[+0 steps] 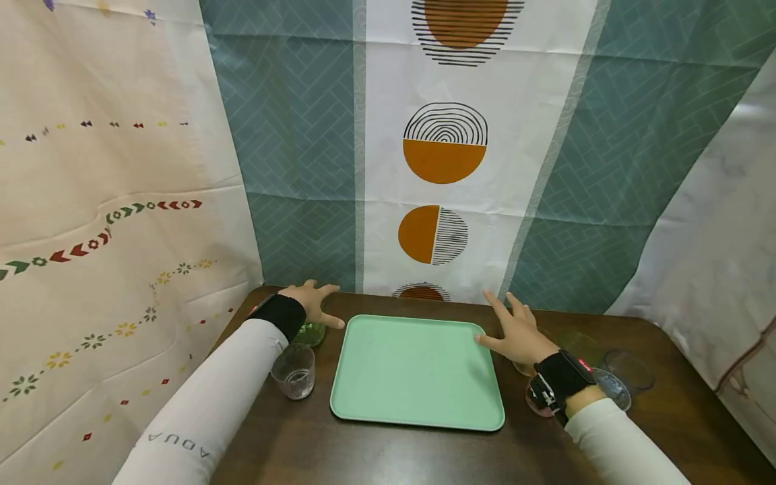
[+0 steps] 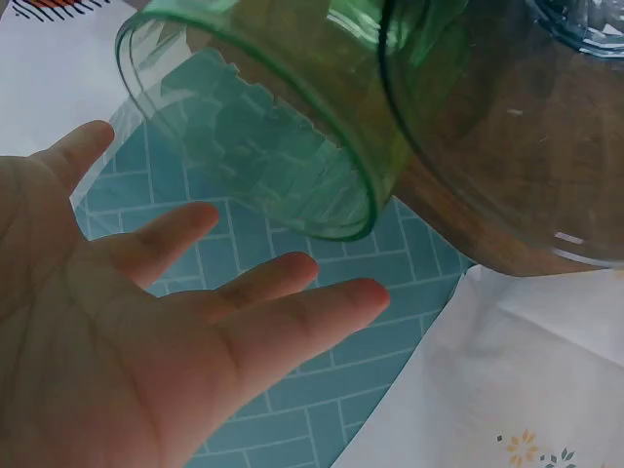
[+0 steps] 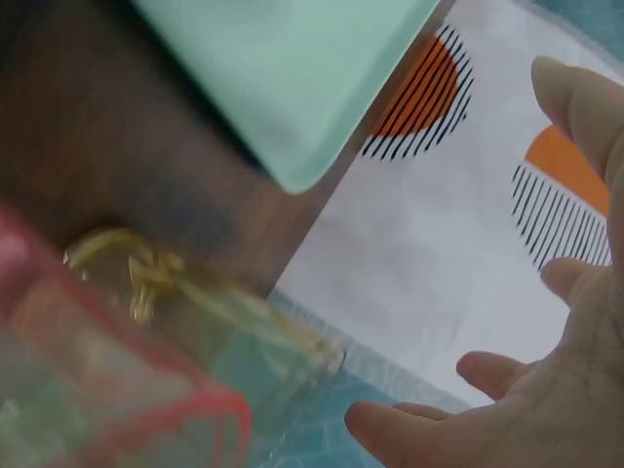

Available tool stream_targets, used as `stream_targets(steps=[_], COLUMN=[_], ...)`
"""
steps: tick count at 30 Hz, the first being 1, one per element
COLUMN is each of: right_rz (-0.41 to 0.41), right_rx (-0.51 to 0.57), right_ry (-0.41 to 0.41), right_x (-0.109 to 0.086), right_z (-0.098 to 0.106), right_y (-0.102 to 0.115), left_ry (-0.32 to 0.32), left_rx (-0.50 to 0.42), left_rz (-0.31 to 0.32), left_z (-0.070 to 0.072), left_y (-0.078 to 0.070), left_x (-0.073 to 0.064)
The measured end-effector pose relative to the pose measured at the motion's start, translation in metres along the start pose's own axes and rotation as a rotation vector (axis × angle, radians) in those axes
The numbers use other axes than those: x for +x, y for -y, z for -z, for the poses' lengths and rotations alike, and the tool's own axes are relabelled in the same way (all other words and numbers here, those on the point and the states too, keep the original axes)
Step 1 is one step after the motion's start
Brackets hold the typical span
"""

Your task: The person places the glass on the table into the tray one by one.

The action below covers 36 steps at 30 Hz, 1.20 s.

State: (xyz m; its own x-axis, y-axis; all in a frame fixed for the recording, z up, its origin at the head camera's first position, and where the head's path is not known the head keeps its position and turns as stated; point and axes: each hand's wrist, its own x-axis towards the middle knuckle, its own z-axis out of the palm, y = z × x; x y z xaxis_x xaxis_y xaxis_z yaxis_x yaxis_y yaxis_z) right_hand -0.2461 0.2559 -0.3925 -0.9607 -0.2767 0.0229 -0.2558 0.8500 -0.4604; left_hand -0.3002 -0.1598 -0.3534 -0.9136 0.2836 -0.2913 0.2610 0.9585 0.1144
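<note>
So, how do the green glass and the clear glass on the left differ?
Colour: the green glass is tinted, the clear glass colourless. Place: the green glass is farther from the person, the clear glass nearer. View: from the head camera, the left hand partly hides the green glass; the clear glass shows more fully. Both are see-through.

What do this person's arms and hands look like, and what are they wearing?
The left hand and right hand are bare, without gloves. Both arms have white sleeves; the left sleeve carries dark lettering. Each wrist wears a black band; the right band shows a small red label and a buckle-like fitting.
</note>
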Motion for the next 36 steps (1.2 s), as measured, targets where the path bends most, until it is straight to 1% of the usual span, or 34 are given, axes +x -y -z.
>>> stream_targets(steps=[4,6,10,12,16,17,19,23,24,30,33,36], right_rz=[-0.008,-0.018,-0.029,-0.037,-0.047,-0.047,-0.05,-0.06,-0.065,-0.109,-0.15,-0.188], right_rx=[0.046,0.06,0.071,0.072,0.099,0.111,0.133,0.183,0.193,0.244,0.241,0.201], right_ry=[-0.012,-0.018,-0.036,-0.045,-0.053,-0.048,-0.038,-0.013,-0.007,0.01,-0.006,-0.05], right_x=[-0.007,-0.01,-0.015,-0.017,-0.02,-0.021,-0.023,-0.027,-0.029,-0.039,-0.042,-0.044], right_z=[-0.008,-0.012,-0.018,-0.021,-0.03,-0.033,-0.041,-0.056,-0.06,-0.074,-0.079,-0.084], right_y=[0.005,0.006,0.009,0.01,0.012,0.012,0.013,0.011,0.01,0.005,0.003,0.001], left_ry=[-0.007,-0.005,0.013,0.023,0.034,0.027,0.03,0.032,0.041,0.037,0.031,0.027], left_rx=[-0.007,-0.015,-0.026,-0.04,-0.059,-0.059,-0.059,-0.064,-0.07,-0.088,-0.094,-0.105], left_rz=[-0.021,-0.03,-0.039,-0.037,-0.028,-0.04,-0.043,-0.045,-0.035,-0.047,-0.059,-0.067], left_z=[-0.013,-0.014,-0.011,-0.01,-0.01,-0.012,-0.011,-0.01,-0.008,-0.01,-0.011,-0.014], left_y=[0.01,0.01,0.006,0.006,0.009,0.013,0.013,0.013,0.01,0.01,0.013,0.017], left_x=[0.006,0.001,-0.01,-0.012,-0.013,-0.01,-0.011,-0.011,-0.014,-0.014,-0.013,-0.011])
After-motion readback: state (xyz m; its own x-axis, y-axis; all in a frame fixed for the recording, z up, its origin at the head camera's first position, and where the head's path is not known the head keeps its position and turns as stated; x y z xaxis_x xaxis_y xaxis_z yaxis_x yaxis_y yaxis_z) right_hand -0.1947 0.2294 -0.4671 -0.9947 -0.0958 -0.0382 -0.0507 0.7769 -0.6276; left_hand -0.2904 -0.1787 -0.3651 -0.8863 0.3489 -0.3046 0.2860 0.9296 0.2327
